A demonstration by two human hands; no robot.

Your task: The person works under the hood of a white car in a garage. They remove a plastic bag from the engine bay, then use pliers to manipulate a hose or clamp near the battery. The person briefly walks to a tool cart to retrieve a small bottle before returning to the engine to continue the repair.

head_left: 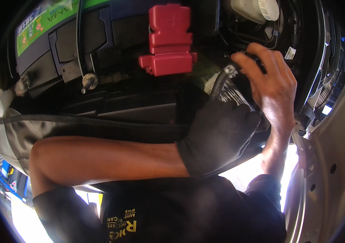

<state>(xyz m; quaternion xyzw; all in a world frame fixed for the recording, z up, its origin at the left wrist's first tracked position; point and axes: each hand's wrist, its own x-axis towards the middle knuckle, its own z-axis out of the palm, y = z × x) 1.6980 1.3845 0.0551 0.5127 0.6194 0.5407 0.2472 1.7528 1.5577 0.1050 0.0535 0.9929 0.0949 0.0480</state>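
A thick black hose (220, 84) with a light metal-looking clamp or band (230, 71) near its upper end runs between my hands. My left hand (221, 135), in a black glove, is closed around its lower part, and the glove hides the grip. My bare right hand (271, 79) is bent over the upper end, with the fingertips pinching beside the clamp. What lies under the right palm is hidden. Just beyond the left glove, a pale finned or striped surface (233, 95) shows beneath the hose.
A car battery (65, 40) with a hold-down rod (80, 40) fills the far left. A red plastic terminal cover (171, 40) sits at the far middle. At the far right stands a white reservoir with a cap (267, 10). A dark cover (111, 129) lies over the near edge; the metal body panel (334, 162) borders the right.
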